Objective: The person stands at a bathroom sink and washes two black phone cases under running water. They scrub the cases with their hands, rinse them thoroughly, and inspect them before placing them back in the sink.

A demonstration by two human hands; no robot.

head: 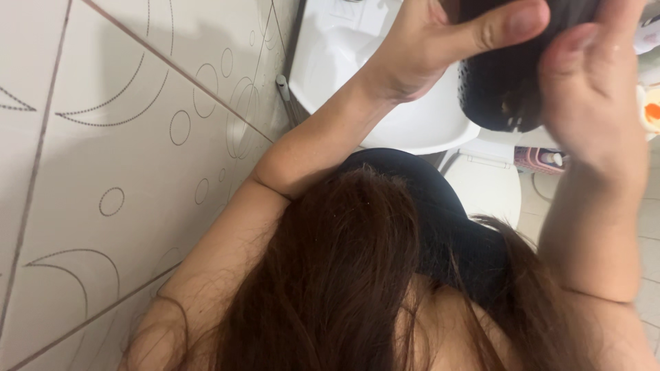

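Note:
A black rounded object with small holes (498, 93) is held up close to the camera over a white sink (357, 62). My left hand (433, 41) grips its top left, thumb stretched across it. My right hand (588, 89) wraps around its right side with the fingers pointing up. Much of the object is hidden behind both hands and cut off by the frame's top edge. Long brown hair (337, 275) and a black top (447, 220) fill the lower part of the view.
A tiled wall with circle patterns (124, 151) fills the left side. A white toilet lid (488, 189) sits below the sink. A small pink package (540, 159) and an orange-and-white item (650, 110) are at the right edge.

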